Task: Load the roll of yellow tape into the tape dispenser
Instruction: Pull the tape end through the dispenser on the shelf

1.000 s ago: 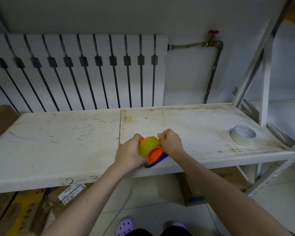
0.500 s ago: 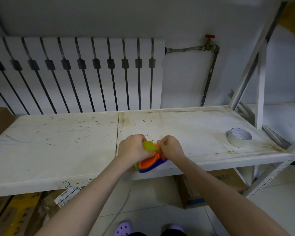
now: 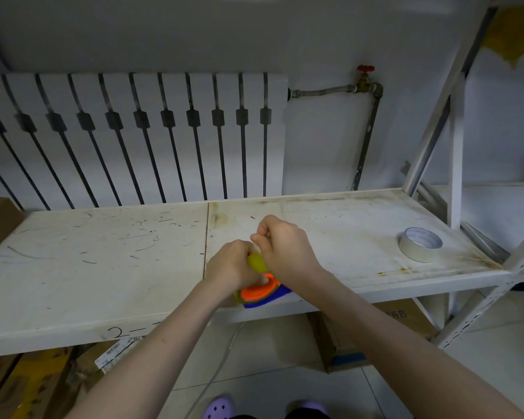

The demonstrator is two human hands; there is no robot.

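Note:
The orange and blue tape dispenser [image 3: 262,293] sits at the front edge of the white shelf [image 3: 103,255], with the yellow tape roll [image 3: 256,263] in it. My left hand [image 3: 232,264] is wrapped around the dispenser and roll from the left. My right hand [image 3: 285,244] is raised just above the roll, thumb and fingers pinched together; whether a strip of tape is between them cannot be made out. Both hands hide most of the roll.
A second, whitish tape roll [image 3: 420,244] lies on the shelf at the right. Shelf uprights [image 3: 456,164] rise at the right. A radiator [image 3: 133,137] and a pipe with a red valve [image 3: 365,69] line the wall behind. Cardboard boxes [image 3: 403,316] sit under the shelf.
My right hand has lifted up and back from the roll, fingers pinched. My left hand stays on the dispenser, which has tilted flatter. The camera has tipped slightly down.

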